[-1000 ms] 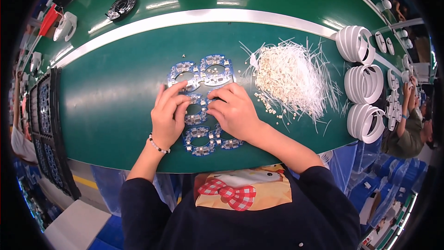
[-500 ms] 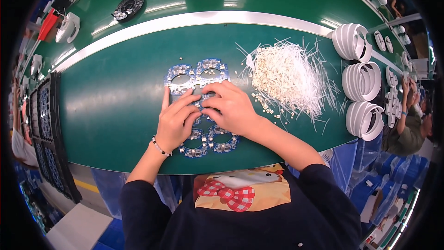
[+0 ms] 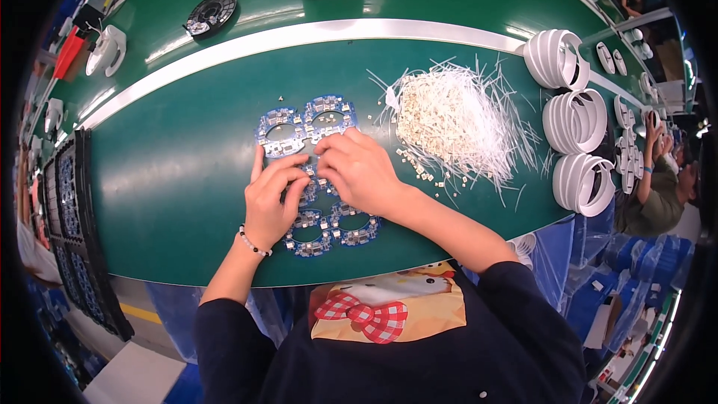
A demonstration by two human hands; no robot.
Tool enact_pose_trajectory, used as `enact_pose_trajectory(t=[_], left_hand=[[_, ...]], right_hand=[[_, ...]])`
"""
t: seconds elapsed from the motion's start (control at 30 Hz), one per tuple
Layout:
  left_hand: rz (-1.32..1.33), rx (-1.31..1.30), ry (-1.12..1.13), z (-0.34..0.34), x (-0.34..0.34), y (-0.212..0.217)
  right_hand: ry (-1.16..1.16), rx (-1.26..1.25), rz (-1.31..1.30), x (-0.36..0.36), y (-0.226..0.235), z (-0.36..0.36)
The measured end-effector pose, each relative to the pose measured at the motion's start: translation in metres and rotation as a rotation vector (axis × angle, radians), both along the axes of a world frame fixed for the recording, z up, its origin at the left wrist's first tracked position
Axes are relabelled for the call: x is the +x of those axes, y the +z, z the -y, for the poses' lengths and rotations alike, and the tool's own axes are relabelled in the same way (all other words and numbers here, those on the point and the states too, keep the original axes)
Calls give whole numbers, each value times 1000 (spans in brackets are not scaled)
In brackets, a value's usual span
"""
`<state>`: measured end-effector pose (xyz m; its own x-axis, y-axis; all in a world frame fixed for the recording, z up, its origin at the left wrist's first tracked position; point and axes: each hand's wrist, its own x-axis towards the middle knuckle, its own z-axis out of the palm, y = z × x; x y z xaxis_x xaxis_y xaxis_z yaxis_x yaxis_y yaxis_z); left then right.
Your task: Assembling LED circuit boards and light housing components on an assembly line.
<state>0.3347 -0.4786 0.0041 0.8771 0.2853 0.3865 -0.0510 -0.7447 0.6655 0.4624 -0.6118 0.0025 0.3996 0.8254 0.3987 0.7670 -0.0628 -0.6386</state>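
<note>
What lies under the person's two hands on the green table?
A blue panel of ring-shaped circuit boards lies flat under the left hand and right hand. Its ends show; the middle rings, and any small part the fingers press, are covered.

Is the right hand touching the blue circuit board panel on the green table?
Touching. The head view shows the right hand lying flat on the middle of the blue circuit board panel, fingers pressed on it with no gap visible.

Tabletop (image 3: 172,179): green, with a white strip across.
Centre: blue circuit panel (image 3: 307,123).
Right: pile of white strips (image 3: 456,120); white rings (image 3: 576,123).
Left edge: black trays (image 3: 71,209).
</note>
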Motion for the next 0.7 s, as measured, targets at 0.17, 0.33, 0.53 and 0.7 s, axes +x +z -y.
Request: enact_pose_trajectory(t=[0.17, 0.33, 0.53, 0.7], left_hand=[[-36, -30, 12, -1, -1, 1], [5, 107, -22, 4, 0, 15], [-100, 106, -258, 5, 39, 22], [-7, 62, -177, 11, 45, 4]], right_hand=[[-65, 161, -367, 8, 13, 13], [-124, 97, -214, 31, 19, 43], [-12, -13, 7, 23, 8, 33], [-51, -32, -20, 19, 1, 32]])
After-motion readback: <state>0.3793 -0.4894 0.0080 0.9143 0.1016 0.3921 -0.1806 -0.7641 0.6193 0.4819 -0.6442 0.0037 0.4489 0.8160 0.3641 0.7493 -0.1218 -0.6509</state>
